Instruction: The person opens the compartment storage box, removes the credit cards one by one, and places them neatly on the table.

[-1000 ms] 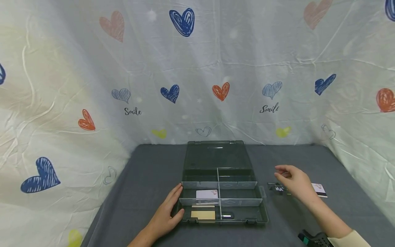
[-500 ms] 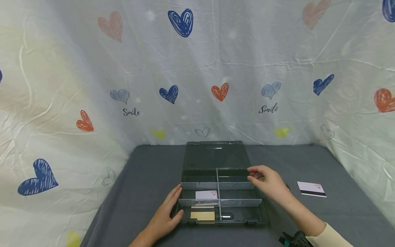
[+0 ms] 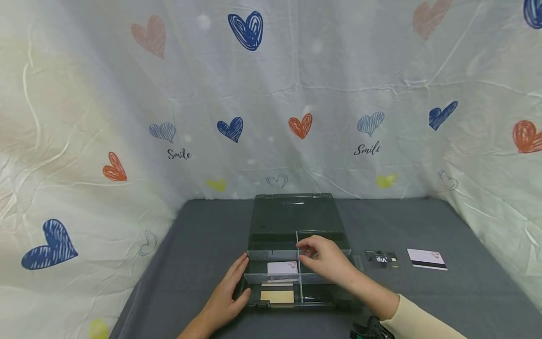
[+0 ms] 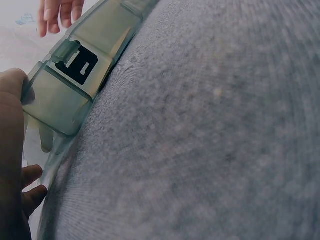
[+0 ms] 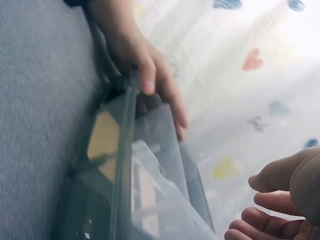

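Your right hand [image 3: 327, 259] over open box [image 3: 296, 216], thumb and fingertips apart; white card [image 3: 282, 268] inside, just left of them. Your left hand [image 3: 226, 294] touching box's left side, thumb spread. Black card [image 3: 381, 259] on worktop [image 3: 211, 240]: "Vip". Curtain [image 3: 271, 80]: "Smile", twice.

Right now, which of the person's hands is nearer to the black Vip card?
The right hand: it is over the box, just left of the black Vip card. The left hand touches the box's left side, farther away.
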Tool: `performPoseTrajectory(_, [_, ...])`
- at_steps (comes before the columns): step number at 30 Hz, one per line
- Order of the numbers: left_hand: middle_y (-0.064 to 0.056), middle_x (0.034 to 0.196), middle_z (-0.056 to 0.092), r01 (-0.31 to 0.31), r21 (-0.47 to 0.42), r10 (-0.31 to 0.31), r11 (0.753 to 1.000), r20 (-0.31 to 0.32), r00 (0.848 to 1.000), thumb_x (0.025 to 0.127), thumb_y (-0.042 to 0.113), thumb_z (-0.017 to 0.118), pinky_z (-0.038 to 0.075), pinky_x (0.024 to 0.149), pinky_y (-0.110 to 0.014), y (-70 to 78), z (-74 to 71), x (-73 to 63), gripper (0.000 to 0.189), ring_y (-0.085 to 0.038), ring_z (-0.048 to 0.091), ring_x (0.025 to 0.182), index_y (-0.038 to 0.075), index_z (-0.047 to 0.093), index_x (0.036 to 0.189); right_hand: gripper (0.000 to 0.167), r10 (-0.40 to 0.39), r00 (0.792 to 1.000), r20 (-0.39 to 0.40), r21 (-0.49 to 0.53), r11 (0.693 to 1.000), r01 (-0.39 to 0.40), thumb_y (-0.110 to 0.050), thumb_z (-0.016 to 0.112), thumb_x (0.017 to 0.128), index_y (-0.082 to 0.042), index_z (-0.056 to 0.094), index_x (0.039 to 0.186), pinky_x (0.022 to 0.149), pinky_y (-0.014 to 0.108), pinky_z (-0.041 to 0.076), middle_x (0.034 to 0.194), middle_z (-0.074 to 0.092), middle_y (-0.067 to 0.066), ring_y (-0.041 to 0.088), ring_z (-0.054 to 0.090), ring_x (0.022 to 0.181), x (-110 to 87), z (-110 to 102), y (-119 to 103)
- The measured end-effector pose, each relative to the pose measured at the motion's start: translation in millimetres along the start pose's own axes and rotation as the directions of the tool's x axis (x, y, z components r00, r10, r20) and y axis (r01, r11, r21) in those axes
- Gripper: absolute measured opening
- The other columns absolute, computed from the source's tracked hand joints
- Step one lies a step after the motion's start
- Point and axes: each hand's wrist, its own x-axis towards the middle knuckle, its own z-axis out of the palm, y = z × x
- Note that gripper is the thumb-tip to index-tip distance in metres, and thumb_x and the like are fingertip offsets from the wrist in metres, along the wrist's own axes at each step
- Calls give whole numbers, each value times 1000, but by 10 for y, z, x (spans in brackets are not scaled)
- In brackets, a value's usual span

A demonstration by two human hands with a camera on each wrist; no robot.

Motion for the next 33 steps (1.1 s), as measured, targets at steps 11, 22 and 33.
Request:
performPoseTrajectory(11, [-13,163,35,7,-1,-7,1000,-10,1000,87,7,76,46,106,-47,-2,1,-5,80,-28,39,146,2,38,158,22,-78,986,148,-6,997,80,-14,72,95,-2,75,114,70,27,55,105,73,8,9,67,83,215,414,-130])
performPoseTrajectory(22, [-14,163,35,-4,-15,4,1000,-2,1000,88,7,75,46,105,-50,-19,-1,10,80,-29,40,145,2,38,158,23,-62,929,364,-156,980,126,-14,60,102,-3,75,118,82,33,57,106,76,2,11,70,94,365,576,-183])
performPoseTrajectory(33, [-18,161,37,-21,-17,21,1000,-7,1000,89,9,74,30,114,-21,-2,-15,14,77,-28,39,146,1,38,157,39,-81,869,488,-143,975,171,-34,49,109,-8,73,125,90,32,55,112,74,-3,8,68,103,391,623,-222])
